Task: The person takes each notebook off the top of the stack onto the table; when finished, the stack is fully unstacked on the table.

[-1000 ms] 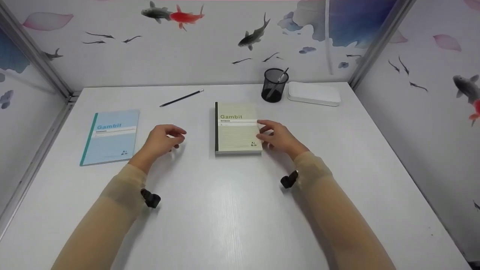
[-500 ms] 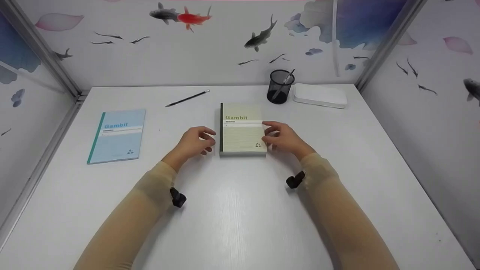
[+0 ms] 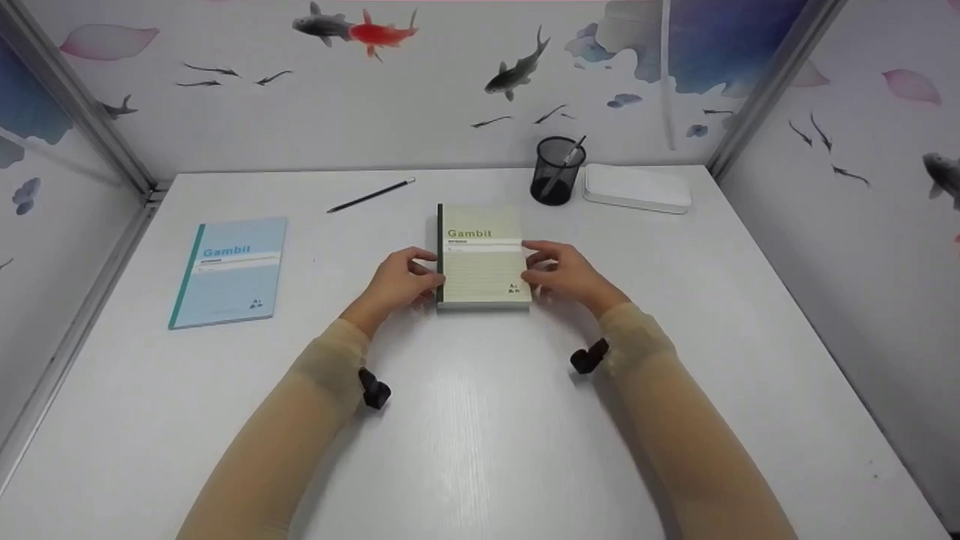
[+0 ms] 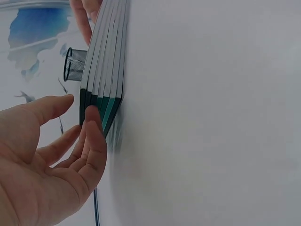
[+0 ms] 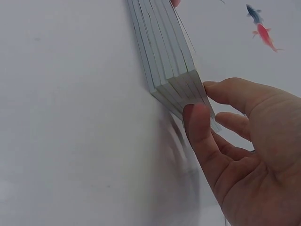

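Observation:
In the head view, a stack of several notebooks [image 3: 484, 262] lies at the middle of the table, its top cover pale green with a dark spine on the left. My left hand [image 3: 401, 281] rests its fingertips at the spine side. In the left wrist view, the left fingers [image 4: 96, 136] bend loosely by the dark green spines, with the thumb apart from them. At the opposite side, my right hand [image 3: 566, 274] touches the page edges. The right wrist view has the right thumb [image 5: 230, 92] at the top cover's edge and the other fingers lower along the stack's side.
A light blue notebook [image 3: 229, 274] with a green spine lies at the left. Behind the stack are a dark pencil [image 3: 371, 195], a black mesh pen holder [image 3: 551, 184] with a pen in it, and a white case [image 3: 636, 189]. Printed walls border the table [image 3: 465, 420].
My left hand has moved right, from beside the blue notebook to the stack's spine. The right hand stays at the stack's right edge.

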`<state>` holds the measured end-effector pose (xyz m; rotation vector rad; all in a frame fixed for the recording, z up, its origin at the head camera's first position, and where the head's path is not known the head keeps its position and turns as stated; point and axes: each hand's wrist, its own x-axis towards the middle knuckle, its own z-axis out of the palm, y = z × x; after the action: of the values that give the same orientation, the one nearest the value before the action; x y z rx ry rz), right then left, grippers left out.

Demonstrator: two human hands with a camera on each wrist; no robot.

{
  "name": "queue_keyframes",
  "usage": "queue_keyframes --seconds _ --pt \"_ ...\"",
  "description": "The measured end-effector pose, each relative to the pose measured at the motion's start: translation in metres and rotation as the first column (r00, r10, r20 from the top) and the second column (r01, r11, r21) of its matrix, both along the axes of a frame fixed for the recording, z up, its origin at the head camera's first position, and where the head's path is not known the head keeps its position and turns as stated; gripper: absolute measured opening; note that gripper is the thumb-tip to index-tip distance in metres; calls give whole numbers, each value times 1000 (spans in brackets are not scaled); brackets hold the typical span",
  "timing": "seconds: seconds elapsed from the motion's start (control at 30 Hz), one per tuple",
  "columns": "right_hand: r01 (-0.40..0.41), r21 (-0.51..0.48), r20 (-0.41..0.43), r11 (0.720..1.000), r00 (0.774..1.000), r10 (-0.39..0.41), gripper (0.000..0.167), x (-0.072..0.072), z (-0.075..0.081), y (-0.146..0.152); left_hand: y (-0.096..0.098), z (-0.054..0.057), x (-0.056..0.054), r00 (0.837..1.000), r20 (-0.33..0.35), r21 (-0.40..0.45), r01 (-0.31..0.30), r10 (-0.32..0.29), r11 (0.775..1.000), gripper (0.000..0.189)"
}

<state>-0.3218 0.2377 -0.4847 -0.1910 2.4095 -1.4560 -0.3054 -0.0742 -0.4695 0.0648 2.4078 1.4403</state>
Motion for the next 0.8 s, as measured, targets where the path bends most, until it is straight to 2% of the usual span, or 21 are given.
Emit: queue_keyframes --seconds 0.23,0.47,0.63,0.8 --pt "-11 13 6 1000 1000 11 67 2 4 0 1 -5 -4 1000 -2 21 -9 9 1000 60" --pt "-4 -11 15 1000 1000 4 58 -1 -1 2 -2 -8 -8 1000 -6 18 -2 3 1000 60" --pt "0 -20 13 1000 1000 0 59 0 -3 1 -5 -8 -9 999 37 25 -7 6 1000 58" --pt "11 -10 -1 1000 1000 -11 60 1 -2 -2 -11 -6 -10 995 98 82 10 -18 997 57"
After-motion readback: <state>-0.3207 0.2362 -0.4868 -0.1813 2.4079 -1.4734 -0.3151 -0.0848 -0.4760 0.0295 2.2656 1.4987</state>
